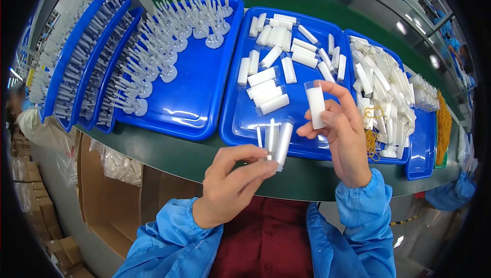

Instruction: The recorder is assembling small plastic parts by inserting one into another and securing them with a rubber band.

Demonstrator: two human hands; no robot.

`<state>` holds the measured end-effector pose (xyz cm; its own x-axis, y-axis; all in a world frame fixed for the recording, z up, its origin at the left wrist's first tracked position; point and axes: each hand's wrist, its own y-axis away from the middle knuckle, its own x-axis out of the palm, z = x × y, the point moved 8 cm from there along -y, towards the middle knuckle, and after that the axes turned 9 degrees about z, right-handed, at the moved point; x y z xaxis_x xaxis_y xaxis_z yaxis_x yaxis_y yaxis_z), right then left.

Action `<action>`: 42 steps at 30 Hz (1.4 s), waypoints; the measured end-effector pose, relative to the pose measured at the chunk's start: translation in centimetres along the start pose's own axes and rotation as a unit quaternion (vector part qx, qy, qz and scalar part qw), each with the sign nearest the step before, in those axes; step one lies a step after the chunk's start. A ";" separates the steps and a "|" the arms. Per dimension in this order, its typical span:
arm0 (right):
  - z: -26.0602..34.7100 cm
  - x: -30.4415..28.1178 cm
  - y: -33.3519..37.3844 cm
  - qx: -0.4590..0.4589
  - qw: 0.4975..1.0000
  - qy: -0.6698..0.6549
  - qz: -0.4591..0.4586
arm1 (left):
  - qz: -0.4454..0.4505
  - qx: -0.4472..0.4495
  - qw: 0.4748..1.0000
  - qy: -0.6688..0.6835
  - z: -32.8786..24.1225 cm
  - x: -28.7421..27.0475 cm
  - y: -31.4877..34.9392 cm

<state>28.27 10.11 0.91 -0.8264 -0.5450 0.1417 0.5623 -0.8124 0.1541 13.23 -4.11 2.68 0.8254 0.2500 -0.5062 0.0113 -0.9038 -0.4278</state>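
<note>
My left hand [225, 188] pinches a clear plastic piece with upright tubes [283, 145] between thumb and fingertips, just over the near edge of the middle tray. Its exact make-up is partly hidden by my fingers. In my right hand [347, 129] is a white roll in a clear sleeve [316, 105], held upright by thumb and fingers. The two held things are apart. Behind them, several more sleeved white rolls [264, 93] lie scattered in the blue middle tray [245, 124].
A blue tray at left [189, 104] carries rows of clear stemmed pieces [169, 73], with more stacked trays [87, 73] beside it. The right tray [350, 48] is heaped with white rolls [376, 81] and yellow rubber bands [372, 142]. A cardboard box [112, 201] stands below the green table [169, 158].
</note>
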 end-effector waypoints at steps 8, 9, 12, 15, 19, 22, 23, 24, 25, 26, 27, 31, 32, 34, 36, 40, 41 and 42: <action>2.1 3.5 4.4 -0.124 0.909 0.369 0.146 | 0.041 0.057 0.994 -0.085 -1.2 1.1 -1.4; 2.6 3.7 4.5 -0.153 0.882 0.422 0.143 | 0.048 0.058 0.993 -0.090 -1.3 1.3 -1.3; 1.5 0.5 3.0 -0.077 0.984 0.154 0.048 | 0.068 0.067 0.991 -0.091 -1.9 1.8 -1.4; -0.3 -2.0 2.0 -0.045 0.995 -0.054 -0.068 | 0.089 0.085 0.989 -0.077 -3.4 2.0 -1.9; -1.4 -1.0 2.2 -0.033 0.998 -0.056 -0.020 | 0.118 0.095 0.984 -0.089 -4.3 2.5 -2.1; -1.1 -1.2 2.5 -0.034 0.999 -0.027 -0.019 | 0.120 0.096 0.983 -0.097 -4.3 2.5 -2.1; -1.1 -1.4 2.6 -0.034 0.999 -0.030 -0.027 | 0.119 0.095 0.984 -0.098 -4.4 2.4 -2.0; -1.1 -1.7 2.7 -0.034 0.998 -0.032 -0.036 | 0.118 0.093 0.984 -0.098 -4.4 2.4 -2.0; -1.1 -1.9 2.8 -0.035 0.998 -0.034 -0.044 | 0.117 0.092 0.984 -0.098 -4.3 2.4 -2.0; -1.2 -1.7 2.8 -0.036 0.998 -0.030 -0.032 | 0.116 0.091 0.984 -0.097 -4.2 2.4 -1.9; -1.3 -1.5 2.9 -0.037 0.999 -0.026 -0.021 | 0.115 0.089 0.985 -0.097 -4.2 2.4 -1.9; -0.7 -1.3 3.6 -0.067 0.996 0.049 -0.019 | 0.107 0.087 0.986 -0.092 -4.2 2.2 -1.7; 0.0 -0.3 4.3 -0.138 0.972 0.191 0.010 | 0.081 0.076 0.991 -0.077 -3.9 2.0 -1.5; -0.7 2.2 6.0 -0.162 0.982 0.097 0.028 | 0.021 0.071 0.996 -0.053 -3.6 1.4 -1.1; -1.2 2.6 6.7 -0.219 0.973 0.068 0.007 | -0.053 0.084 0.994 -0.038 -3.4 0.6 -0.6; 0.4 3.1 4.5 -0.287 0.940 0.184 -0.004 | 0.008 0.073 0.990 -0.123 -2.2 -0.1 -1.4; 1.2 3.2 2.8 -0.299 0.910 0.286 0.012 | -0.008 0.061 0.990 -0.127 -1.7 -0.4 -1.0; 1.7 2.9 1.3 -0.306 0.894 0.325 -0.019 | -0.024 0.051 0.990 -0.132 -1.4 -0.6 -1.0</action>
<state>26.66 7.78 3.21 -0.7996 -0.3585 -0.4817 0.5759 -0.6851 -0.4461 13.55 -3.81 4.47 0.6485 0.3860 -0.6561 -0.0213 -0.8524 -0.5225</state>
